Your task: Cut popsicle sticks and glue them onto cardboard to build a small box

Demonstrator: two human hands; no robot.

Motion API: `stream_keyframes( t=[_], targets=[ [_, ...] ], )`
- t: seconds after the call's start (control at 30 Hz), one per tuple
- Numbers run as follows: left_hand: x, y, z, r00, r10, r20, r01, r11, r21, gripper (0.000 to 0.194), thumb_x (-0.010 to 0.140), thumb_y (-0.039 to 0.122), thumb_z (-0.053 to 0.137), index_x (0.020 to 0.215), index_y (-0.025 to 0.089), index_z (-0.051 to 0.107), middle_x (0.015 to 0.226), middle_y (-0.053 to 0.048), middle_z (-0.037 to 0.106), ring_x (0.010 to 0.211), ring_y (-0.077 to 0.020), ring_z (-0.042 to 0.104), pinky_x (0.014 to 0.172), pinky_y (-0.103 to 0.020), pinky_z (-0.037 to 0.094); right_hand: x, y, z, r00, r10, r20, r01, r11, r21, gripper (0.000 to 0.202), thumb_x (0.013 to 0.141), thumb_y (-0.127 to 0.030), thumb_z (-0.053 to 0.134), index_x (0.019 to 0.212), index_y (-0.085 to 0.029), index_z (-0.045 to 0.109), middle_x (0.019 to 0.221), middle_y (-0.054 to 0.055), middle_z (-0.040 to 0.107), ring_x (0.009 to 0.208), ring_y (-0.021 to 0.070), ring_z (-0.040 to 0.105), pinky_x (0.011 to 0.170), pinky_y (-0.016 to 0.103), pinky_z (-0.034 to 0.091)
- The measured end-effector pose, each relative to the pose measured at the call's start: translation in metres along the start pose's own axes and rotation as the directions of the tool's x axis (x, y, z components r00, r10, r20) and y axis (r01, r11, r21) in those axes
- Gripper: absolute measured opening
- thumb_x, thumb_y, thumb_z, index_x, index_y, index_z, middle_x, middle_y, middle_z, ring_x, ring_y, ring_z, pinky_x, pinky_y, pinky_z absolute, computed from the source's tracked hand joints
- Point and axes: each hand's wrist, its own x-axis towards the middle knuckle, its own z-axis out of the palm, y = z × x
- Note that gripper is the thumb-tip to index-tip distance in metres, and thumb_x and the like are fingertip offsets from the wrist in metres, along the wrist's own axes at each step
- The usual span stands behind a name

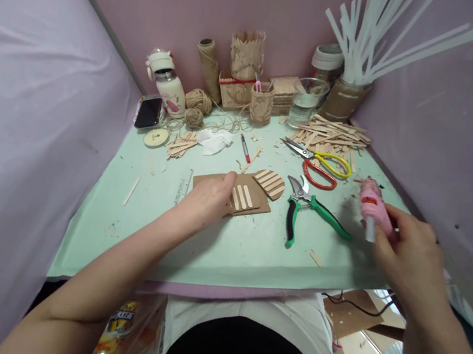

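Observation:
My right hand (pixel 411 250) is wrapped round a pink glue gun (pixel 373 207) at the right side of the table, a clear glue stick poking out of its rear end. With the thumb on top, my left hand (pixel 212 194) grips a small cardboard piece with popsicle sticks (pixel 242 197) on it. Beneath lies a larger brown cardboard sheet (pixel 263 207). A rounded cardboard piece striped with sticks (pixel 269 184) rests against the sheet's upper right corner. Green-handled pruning shears (pixel 300 203) lie open between my hands. My left fingertips are hidden.
Scissors with yellow and red handles (pixel 319 162) lie below a heap of wooden sticks (pixel 333 134). At the back stand a water cup (pixel 302 109), a stick-covered pen holder (pixel 261 105), twine balls (pixel 198 101) and a bottle (pixel 170 89). A red marker (pixel 245 149) lies mid-table.

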Motion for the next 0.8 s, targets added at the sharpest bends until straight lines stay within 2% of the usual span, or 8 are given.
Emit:
stream_keyframes(
  t=[0.07, 0.17, 0.3, 0.37, 0.43, 0.5, 0.63, 0.8],
  targets=[
    [0.001, -0.001, 0.002, 1.000, -0.003, -0.010, 0.003, 1.000, -0.019, 0.032, 0.082, 0.024, 0.061, 0.109, 0.015, 0.046, 0.088, -0.013, 0.066, 0.081, -0.0293, 0.063, 0.064, -0.032, 0.042, 0.010, 0.010, 0.006, 0.994, -0.099, 0.039, 0.106, 0.968, -0.228, 0.047, 0.091, -0.037, 0.045, 0.119, -0.004, 0.063, 0.101, 0.023, 0.068, 0.098, 0.0341, 0.059, 0.089, 0.045, 0.041],
    [0.001, -0.003, 0.005, 1.000, -0.003, -0.017, 0.003, 0.999, -0.049, 0.033, 0.080, 0.024, 0.063, 0.107, 0.016, 0.046, 0.087, -0.012, 0.066, 0.083, -0.0294, 0.064, 0.066, -0.032, 0.043, 0.014, 0.020, 0.016, 0.989, -0.123, 0.078, 0.144, 0.915, -0.376, 0.047, 0.094, -0.035, 0.040, 0.118, -0.002, 0.063, 0.099, 0.026, 0.068, 0.096, 0.0354, 0.058, 0.088, 0.047, 0.041],
    [0.000, -0.004, 0.006, 1.000, 0.003, -0.019, -0.004, 0.999, -0.040, 0.036, 0.079, 0.020, 0.062, 0.111, 0.016, 0.045, 0.086, -0.011, 0.066, 0.081, -0.0288, 0.064, 0.066, -0.032, 0.043, 0.009, 0.012, 0.013, 0.998, -0.059, -0.001, 0.054, 0.927, -0.372, 0.047, 0.092, -0.040, 0.044, 0.126, -0.012, 0.060, 0.124, 0.026, 0.060, 0.106, 0.0407, 0.053, 0.081, 0.052, 0.043],
    [0.001, -0.005, 0.007, 1.000, 0.014, -0.020, -0.014, 1.000, -0.011, 0.036, 0.080, 0.020, 0.061, 0.111, 0.015, 0.044, 0.087, -0.012, 0.066, 0.080, -0.0284, 0.064, 0.064, -0.031, 0.043, 0.010, -0.006, 0.008, 0.992, -0.112, -0.065, 0.089, 0.953, -0.289, 0.051, 0.088, -0.042, 0.050, 0.129, -0.013, 0.057, 0.131, 0.023, 0.057, 0.114, 0.0411, 0.050, 0.087, 0.053, 0.042],
    [0.002, -0.005, 0.008, 1.000, 0.017, -0.016, -0.017, 1.000, 0.019, 0.034, 0.081, 0.022, 0.061, 0.110, 0.016, 0.044, 0.088, -0.012, 0.067, 0.080, -0.0278, 0.064, 0.062, -0.030, 0.042, 0.014, -0.034, 0.007, 0.942, -0.337, -0.008, 0.334, 0.936, -0.109, 0.053, 0.087, -0.039, 0.052, 0.131, -0.010, 0.053, 0.131, 0.023, 0.057, 0.120, 0.0370, 0.050, 0.099, 0.050, 0.039],
    [0.003, -0.004, 0.008, 1.000, 0.017, -0.016, -0.017, 1.000, 0.023, 0.033, 0.080, 0.024, 0.062, 0.108, 0.016, 0.045, 0.087, -0.011, 0.067, 0.079, -0.0275, 0.064, 0.062, -0.030, 0.042, 0.020, -0.066, 0.013, 0.845, -0.513, 0.150, 0.508, 0.858, 0.075, 0.058, 0.087, -0.037, 0.054, 0.138, -0.011, 0.046, 0.134, 0.020, 0.057, 0.122, 0.0344, 0.051, 0.101, 0.048, 0.039],
    [0.003, -0.001, 0.007, 0.999, 0.026, -0.037, -0.027, 1.000, -0.015, 0.033, 0.082, 0.027, 0.063, 0.107, 0.016, 0.046, 0.088, -0.013, 0.067, 0.081, -0.0296, 0.065, 0.063, -0.032, 0.043, 0.030, -0.122, 0.038, 0.702, -0.647, 0.297, 0.589, 0.762, 0.269, 0.066, 0.080, -0.030, 0.063, 0.142, -0.020, 0.040, 0.137, 0.016, 0.053, 0.124, 0.0355, 0.049, 0.099, 0.049, 0.040],
    [0.003, -0.004, 0.007, 0.998, 0.053, -0.039, -0.053, 0.998, -0.015, 0.032, 0.084, 0.028, 0.060, 0.108, 0.015, 0.044, 0.086, -0.013, 0.067, 0.080, -0.0301, 0.065, 0.062, -0.032, 0.042, 0.033, -0.146, 0.061, 0.655, -0.659, 0.371, 0.581, 0.752, 0.310, 0.069, 0.078, -0.028, 0.064, 0.141, -0.011, 0.040, 0.135, 0.020, 0.053, 0.125, 0.0365, 0.046, 0.100, 0.049, 0.038]
  ],
)
